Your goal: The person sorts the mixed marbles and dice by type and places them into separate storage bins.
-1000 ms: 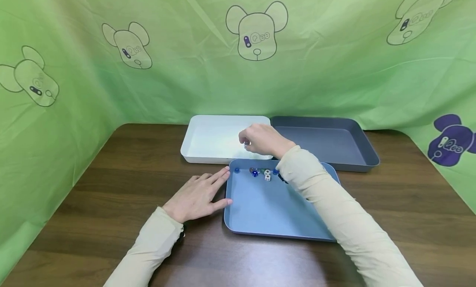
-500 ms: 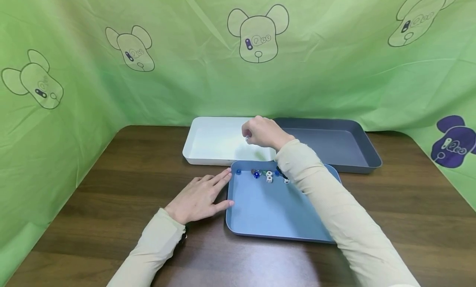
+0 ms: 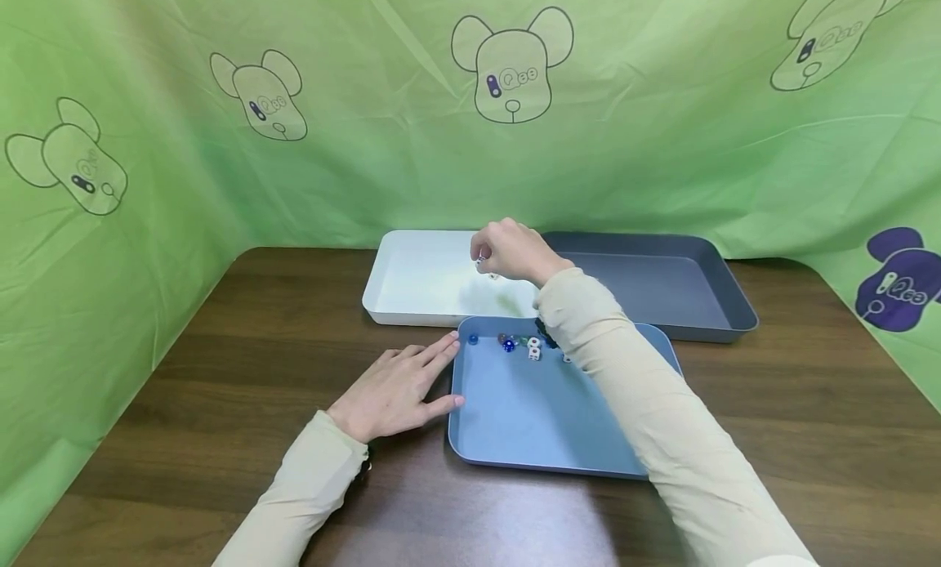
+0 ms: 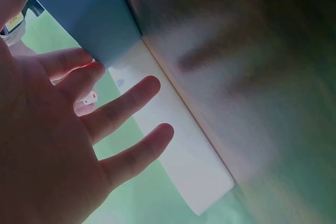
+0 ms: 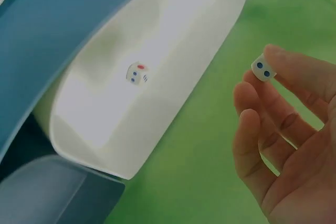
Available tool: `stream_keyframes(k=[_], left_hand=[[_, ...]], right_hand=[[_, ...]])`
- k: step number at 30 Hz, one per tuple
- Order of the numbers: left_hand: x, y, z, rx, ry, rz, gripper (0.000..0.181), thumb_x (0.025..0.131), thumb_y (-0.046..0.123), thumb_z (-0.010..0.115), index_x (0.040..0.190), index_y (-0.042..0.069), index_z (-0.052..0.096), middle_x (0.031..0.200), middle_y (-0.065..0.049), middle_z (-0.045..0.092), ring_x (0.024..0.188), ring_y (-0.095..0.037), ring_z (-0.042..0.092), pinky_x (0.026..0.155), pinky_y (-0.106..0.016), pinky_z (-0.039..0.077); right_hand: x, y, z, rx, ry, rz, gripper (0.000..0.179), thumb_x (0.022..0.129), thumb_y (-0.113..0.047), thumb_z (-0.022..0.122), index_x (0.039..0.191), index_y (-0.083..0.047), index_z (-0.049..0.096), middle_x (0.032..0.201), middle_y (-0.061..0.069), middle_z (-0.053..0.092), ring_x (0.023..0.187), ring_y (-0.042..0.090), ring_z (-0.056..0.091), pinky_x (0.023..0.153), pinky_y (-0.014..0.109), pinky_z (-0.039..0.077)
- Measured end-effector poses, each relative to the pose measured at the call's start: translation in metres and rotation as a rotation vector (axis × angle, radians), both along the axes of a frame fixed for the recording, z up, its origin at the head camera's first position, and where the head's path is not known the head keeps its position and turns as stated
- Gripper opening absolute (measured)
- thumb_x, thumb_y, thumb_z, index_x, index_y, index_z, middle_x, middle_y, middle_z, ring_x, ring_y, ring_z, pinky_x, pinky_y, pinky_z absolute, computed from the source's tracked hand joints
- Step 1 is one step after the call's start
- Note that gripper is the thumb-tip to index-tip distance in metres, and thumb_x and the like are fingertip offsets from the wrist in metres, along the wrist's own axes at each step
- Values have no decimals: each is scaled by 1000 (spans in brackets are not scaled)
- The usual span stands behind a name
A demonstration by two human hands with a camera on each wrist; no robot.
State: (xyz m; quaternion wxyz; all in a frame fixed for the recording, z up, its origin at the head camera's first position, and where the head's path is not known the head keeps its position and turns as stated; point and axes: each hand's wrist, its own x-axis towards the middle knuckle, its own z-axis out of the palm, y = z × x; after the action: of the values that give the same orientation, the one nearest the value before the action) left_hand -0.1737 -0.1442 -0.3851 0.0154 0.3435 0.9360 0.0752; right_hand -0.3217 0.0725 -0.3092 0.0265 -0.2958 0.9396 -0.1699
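Head view: the right arm [image 3: 647,404] stretches over the blue tray [image 3: 515,420] on the bench [image 3: 243,346]; the right hand [image 3: 510,250] pinches a white die [image 3: 481,263] above the white tray [image 3: 412,277] at the bench's far edge. Placing it seems the step in hand, calling for lowering, then release. The left hand [image 3: 390,393] lies spread at the blue tray's left edge.

Left wrist view: its fingers extend, fanned.

Right wrist view: a second die [image 5: 136,73] sits inside the white tray.
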Motion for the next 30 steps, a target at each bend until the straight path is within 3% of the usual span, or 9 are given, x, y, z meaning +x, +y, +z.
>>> stream_keyframes(k=[8,21,30], left_hand=[[0,0,0,-3,-3,2,77,102,59,48,157,5,37,165,-7,29,131,-35,51,103,-53,44],[0,0,0,-15,7,5,78,102,60,47,157,6,37,165,-7,28,130,-34,52,102,-53,44],[0,-1,-1,-11,0,7,78,102,59,47,158,6,36,165,-6,28,131,-34,52,102,-53,44]], right_hand=[[-6,-3,0,-42,-42,-79,18,91,-4,69,107,1,75,102,14,72,94,29,66,83,43,53],[-19,0,-4,13,-59,-170,17,90,-9,74,105,-1,74,107,14,70,98,30,64,85,45,51],[-24,3,-9,44,-74,-206,22,87,-3,69,108,-1,74,111,15,68,101,33,62,85,47,51]])
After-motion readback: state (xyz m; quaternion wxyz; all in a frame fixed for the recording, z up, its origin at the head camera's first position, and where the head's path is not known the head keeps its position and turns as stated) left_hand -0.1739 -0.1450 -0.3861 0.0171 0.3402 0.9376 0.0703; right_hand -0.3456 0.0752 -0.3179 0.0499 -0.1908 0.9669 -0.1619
